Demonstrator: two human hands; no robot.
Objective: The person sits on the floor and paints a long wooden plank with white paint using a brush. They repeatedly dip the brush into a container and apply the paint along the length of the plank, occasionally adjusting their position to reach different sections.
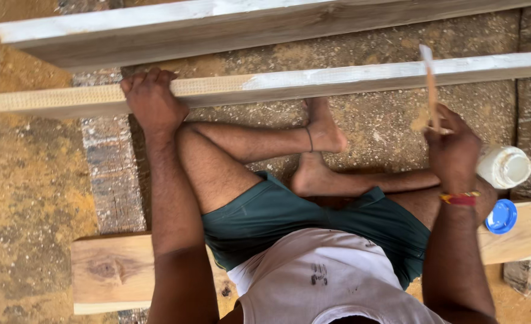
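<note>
Head view: the person sits cross-legged on a pale wooden plank (112, 270) laid on the ground, looking down over green shorts and a white shirt. The left hand (152, 102) rests on the near long wooden board (313, 81), which stands on edge and runs across the frame; its grip is curled over the board's top edge, fingers pressed on the wood where the bare tan surface ends just left of the white-coated stretch. The right hand (454, 147), with a red and yellow thread band at the wrist, has its grip pinched around a thin flat wooden stick (430, 84), held nearly upright with its tip just above the near board's top edge and a tan smear low on it. Just right of that hand, a white plastic jar (505, 167) lies open, and its blue round lid (501, 216) sits on the plank beside it. A second wide whitened board (217, 30) lies beyond the first. Rough stone slabs (385, 120) and sandy earth (25, 180) lie beneath.
</note>
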